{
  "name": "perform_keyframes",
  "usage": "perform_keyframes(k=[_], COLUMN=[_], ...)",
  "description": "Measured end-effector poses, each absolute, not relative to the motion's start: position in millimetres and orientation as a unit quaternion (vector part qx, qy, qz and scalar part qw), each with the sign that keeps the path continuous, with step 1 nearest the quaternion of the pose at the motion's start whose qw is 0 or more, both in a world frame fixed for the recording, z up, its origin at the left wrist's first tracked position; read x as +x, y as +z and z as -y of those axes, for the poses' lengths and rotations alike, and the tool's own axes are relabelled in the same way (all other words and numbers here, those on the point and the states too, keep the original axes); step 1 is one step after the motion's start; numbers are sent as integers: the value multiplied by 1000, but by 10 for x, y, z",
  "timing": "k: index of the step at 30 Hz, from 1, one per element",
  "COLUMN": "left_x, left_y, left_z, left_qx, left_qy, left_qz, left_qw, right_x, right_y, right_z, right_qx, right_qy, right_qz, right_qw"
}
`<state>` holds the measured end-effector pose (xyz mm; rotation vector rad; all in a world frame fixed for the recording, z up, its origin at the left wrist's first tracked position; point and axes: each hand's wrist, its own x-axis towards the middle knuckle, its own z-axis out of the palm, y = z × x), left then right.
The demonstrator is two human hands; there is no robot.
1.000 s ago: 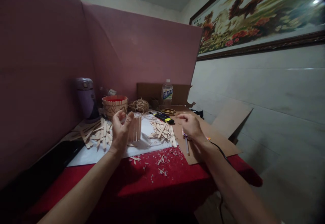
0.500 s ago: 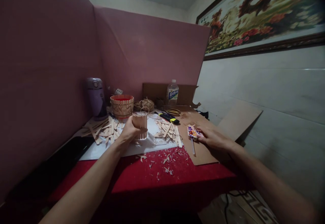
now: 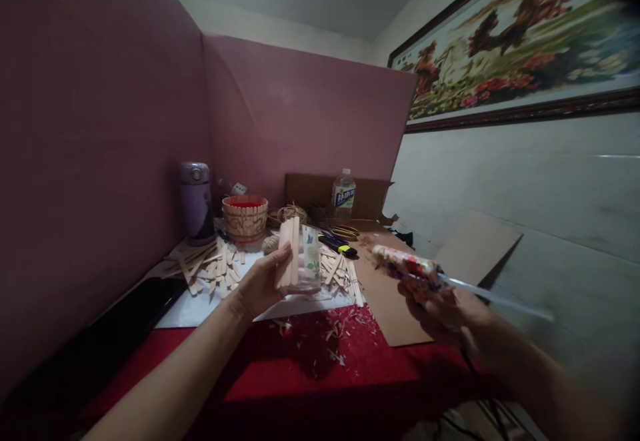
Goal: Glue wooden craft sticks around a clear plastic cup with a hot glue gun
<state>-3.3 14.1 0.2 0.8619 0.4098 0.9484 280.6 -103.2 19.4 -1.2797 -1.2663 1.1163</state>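
Note:
My left hand is closed around a clear plastic cup with a printed leaf and butterfly. Wooden craft sticks stand side by side along the cup's left part; its right part is bare. Over the cardboard, my right hand grips a flower-patterned glue gun, its nozzle pointing left towards the cup but apart from it. A long translucent glue stick juts out of the gun's back. Loose craft sticks lie behind and right of the cup.
A stick-covered pot with a red inside, a purple flask and a plastic bottle stand at the back. More sticks lie left. A yellow-black cutter rests on the cardboard. Shavings litter the red cloth.
My right hand has lifted the glue gun off the cardboard and turned it towards the cup. My left hand has turned the cup, so its bare printed side now shows.

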Motion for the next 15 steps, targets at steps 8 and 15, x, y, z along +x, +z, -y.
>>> perform_keyframes(k=[8,15], left_x=[35,87], left_y=[14,19], left_z=[-55,-14], left_qx=[395,405], left_qy=[428,410], left_qz=[-194,-166], left_qw=[789,800], right_x=[2266,2099], right_y=[280,344], right_z=[1157,1139], right_qx=[-503,-480], right_qy=[480,433], right_qz=[589,631], right_qw=[411,429])
